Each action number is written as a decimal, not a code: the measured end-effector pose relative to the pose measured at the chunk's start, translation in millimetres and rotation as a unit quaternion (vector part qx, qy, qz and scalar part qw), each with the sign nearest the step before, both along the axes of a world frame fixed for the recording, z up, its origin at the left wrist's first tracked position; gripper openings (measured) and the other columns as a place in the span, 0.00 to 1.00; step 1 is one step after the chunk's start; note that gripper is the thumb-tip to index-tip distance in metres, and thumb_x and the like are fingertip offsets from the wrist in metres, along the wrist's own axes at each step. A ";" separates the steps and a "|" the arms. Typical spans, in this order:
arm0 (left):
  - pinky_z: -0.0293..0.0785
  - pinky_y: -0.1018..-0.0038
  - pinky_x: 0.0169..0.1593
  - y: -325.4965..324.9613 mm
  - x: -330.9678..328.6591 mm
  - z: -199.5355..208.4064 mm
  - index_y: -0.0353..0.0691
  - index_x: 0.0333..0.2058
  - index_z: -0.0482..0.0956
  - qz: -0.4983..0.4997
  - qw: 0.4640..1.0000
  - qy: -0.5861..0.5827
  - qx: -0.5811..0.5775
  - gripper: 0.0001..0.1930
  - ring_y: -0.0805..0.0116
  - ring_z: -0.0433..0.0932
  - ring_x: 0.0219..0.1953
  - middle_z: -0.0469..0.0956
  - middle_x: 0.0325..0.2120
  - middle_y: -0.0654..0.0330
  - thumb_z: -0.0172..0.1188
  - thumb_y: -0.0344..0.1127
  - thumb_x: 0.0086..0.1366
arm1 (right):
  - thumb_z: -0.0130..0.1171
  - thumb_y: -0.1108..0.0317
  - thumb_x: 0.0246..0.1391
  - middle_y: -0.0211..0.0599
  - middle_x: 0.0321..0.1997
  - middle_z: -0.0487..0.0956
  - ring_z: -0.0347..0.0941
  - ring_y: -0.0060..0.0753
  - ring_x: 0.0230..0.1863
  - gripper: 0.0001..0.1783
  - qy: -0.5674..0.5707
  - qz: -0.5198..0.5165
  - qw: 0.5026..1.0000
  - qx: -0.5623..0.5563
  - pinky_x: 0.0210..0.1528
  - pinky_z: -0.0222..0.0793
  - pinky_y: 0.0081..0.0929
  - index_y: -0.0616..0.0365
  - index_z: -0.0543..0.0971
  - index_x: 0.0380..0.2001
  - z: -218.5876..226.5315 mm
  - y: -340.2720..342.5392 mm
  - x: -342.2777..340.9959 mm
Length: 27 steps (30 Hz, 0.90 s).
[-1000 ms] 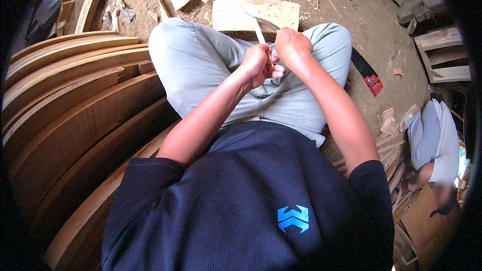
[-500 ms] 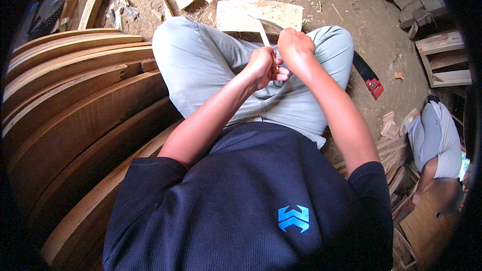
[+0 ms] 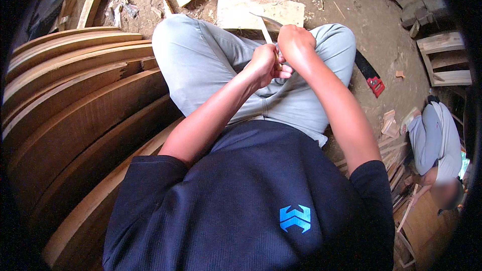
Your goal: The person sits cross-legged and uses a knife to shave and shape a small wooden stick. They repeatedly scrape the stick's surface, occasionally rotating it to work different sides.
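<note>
Pale strip [image 3: 265,31] forward from gripping left hand [image 3: 266,63], curved blade [image 3: 271,20] in closed right hand [image 3: 297,41].

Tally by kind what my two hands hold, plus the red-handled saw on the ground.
Stick, in left hand: 1
Curved blade, in right hand: 1
Saw, on the ground: 1
Total: 3

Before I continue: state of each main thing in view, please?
Left hand, closed on pale strip.
Right hand, closed on curved knife.
Pale strip, held, partly hidden.
Curved knife, blade exposed, handle hidden.
Saw, lying on ground, unheld.
Short wide board, lying on ground.
Curved boards, grouped side by side.
</note>
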<state>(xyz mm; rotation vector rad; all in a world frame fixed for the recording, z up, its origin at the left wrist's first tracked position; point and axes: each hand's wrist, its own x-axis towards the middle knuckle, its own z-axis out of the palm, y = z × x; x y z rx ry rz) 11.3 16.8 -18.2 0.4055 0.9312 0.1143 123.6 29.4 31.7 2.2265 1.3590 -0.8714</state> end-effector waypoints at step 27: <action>0.77 0.65 0.27 5.4 -9.7 2.5 0.46 0.29 0.63 0.019 0.998 -0.015 -0.055 0.12 0.60 0.75 0.21 0.68 0.20 0.63 0.33 0.40 0.68 | 0.46 0.69 0.53 0.54 0.40 0.80 0.79 0.49 0.44 0.15 0.020 -0.029 0.995 0.098 0.44 0.75 0.40 0.63 0.81 0.35 -12.6 -45.3 16.2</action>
